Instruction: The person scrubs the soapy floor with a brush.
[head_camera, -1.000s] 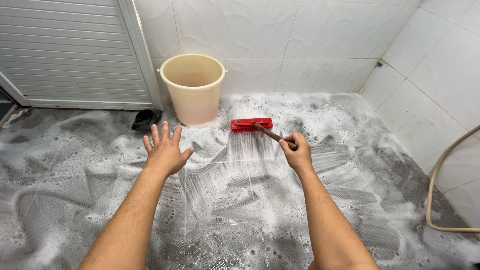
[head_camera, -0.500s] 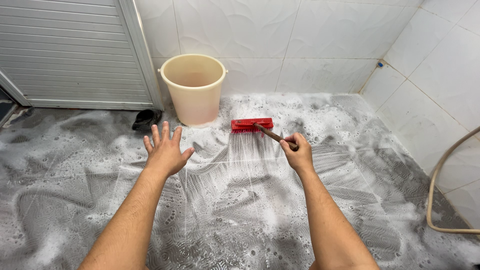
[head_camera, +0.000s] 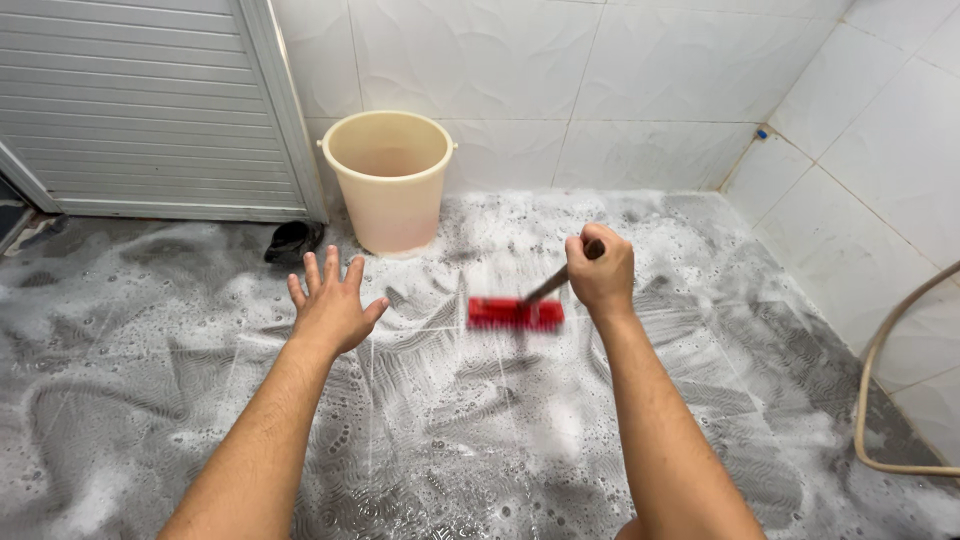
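Fingers of right hand (head_camera: 600, 272) clench wooden handle, red scrub brush (head_camera: 516, 313) just below knuckles on soapy floor tiles (head_camera: 450, 420); left hand (head_camera: 330, 305) splayed, empty. Best kept bristles-flat, strokes overlapping.

A: Walls? 
B: White glossy tiles (head_camera: 560, 70) at back & right, meeting in a corner. Grey slatted door (head_camera: 130, 100) on left.
A: Floor? 
B: Dark patterned tiles (head_camera: 700, 400), wet, covered w/ white foam. Light is even, bright.
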